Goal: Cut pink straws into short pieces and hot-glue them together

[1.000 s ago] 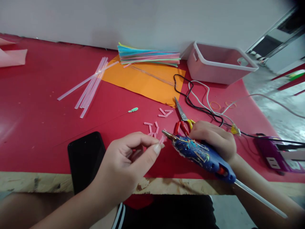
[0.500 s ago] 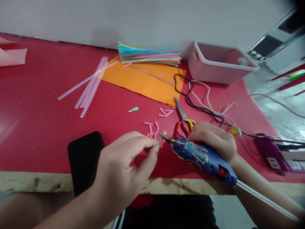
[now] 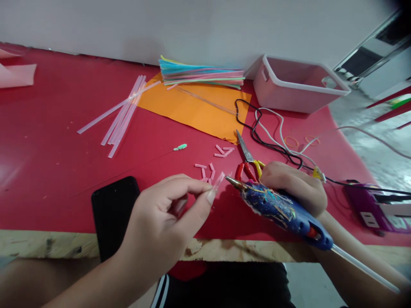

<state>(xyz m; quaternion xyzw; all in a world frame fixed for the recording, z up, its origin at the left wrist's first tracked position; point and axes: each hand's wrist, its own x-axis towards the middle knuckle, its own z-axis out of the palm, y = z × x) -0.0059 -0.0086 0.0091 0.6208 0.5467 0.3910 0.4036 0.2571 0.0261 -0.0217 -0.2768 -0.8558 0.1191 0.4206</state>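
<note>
Between thumb and forefinger, my left hand (image 3: 173, 209) pinches a small pink straw piece (image 3: 218, 181) that points up and to the right. My right hand (image 3: 293, 186) is wrapped round a blue glue gun (image 3: 276, 207), smeared with dried coloured glue. A clear glue stick (image 3: 364, 267) sticks out of its back end. The metal nozzle (image 3: 233, 182) is just right of the straw piece, with a small gap between them. Several short pink pieces (image 3: 212, 172) lie on the red tabletop beyond my left hand. Scissors (image 3: 246, 158) with red and yellow handles lie beyond the glue gun.
A black phone (image 3: 115, 214) lies left of my left hand. Pink straws (image 3: 123, 113), an orange sheet (image 3: 192, 109), a bundle of coloured pipe cleaners (image 3: 202, 75) and a pink bin (image 3: 289, 92) are farther back. Cables (image 3: 272, 143) run right towards a purple power strip (image 3: 375, 209).
My right hand has drawn the glue gun to the right, so its nozzle is now apart from the straw piece. My left hand keeps its pinch, and more of the piece shows.
</note>
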